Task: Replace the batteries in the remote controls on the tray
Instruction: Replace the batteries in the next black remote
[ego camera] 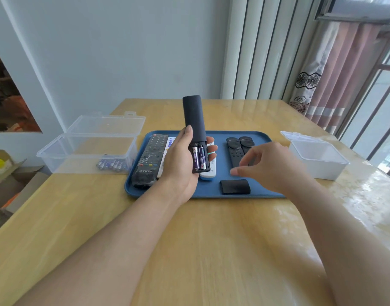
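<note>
The left hand [180,160] grips one black remote [193,120] above the blue tray [264,138], its open bay showing two batteries [198,159]. The right hand [266,164] hovers, fingers relaxed, over one loose cover [234,186]. Two clear boxes [88,146] flank the tray on the bench [189,239].

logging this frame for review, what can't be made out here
Head view only:
- White remote: mostly hidden behind the left hand and the black remote it holds.
- Black remote's button side: turned away.
- Batteries in the clear box: too small and blurred to count.
- The two slim remotes: lower ends covered by the right hand.
- Small white box: contents not visible.
</note>
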Motion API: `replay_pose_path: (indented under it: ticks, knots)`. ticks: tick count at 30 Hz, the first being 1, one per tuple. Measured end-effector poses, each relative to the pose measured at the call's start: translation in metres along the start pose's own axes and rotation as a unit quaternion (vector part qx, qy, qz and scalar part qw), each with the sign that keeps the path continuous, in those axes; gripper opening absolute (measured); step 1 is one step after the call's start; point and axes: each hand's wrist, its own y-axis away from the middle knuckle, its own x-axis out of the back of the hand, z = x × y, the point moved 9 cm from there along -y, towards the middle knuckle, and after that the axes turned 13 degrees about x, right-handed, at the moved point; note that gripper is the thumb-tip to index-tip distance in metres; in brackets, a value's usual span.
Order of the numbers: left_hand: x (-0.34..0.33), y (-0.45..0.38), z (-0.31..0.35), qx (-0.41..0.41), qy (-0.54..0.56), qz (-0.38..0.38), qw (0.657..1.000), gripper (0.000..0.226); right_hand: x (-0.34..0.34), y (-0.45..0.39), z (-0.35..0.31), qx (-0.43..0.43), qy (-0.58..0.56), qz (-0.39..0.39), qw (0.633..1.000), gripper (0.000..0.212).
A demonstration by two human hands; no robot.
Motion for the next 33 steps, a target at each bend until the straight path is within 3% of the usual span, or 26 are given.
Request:
replay_pose_path:
  ticks: [3, 4, 7, 11, 22, 33]
  knots:
    - [-0.003, -0.001, -0.006, 0.021, 0.010, -0.008, 1.000, 0.046, 0.009, 0.002, -0.036, 0.120, -0.114, 0.096, 0.981, 0.014]
    - [-0.003, -0.001, -0.008, 0.031, 0.008, -0.010, 0.999, 0.048, 0.008, 0.006, -0.052, 0.167, -0.133, 0.106, 0.971, 0.009]
    - [-0.007, 0.002, -0.016, 0.064, 0.008, -0.025, 0.998, 0.052, -0.007, 0.015, -0.081, 0.251, -0.120, 0.075, 0.958, 0.024]
    - [-0.007, 0.003, -0.020, 0.079, 0.015, -0.031, 0.996, 0.053, -0.015, 0.013, -0.082, 0.265, -0.068, 0.057, 0.960, 0.039]
    - [-0.004, -0.003, -0.025, 0.083, -0.014, -0.033, 0.996, 0.053, -0.012, 0.014, -0.084, 0.272, -0.040, 0.059, 0.960, 0.039]
    - [-0.005, -0.003, -0.025, 0.056, -0.061, -0.030, 0.996, 0.048, -0.015, 0.009, -0.075, 0.241, -0.093, 0.048, 0.965, 0.042]
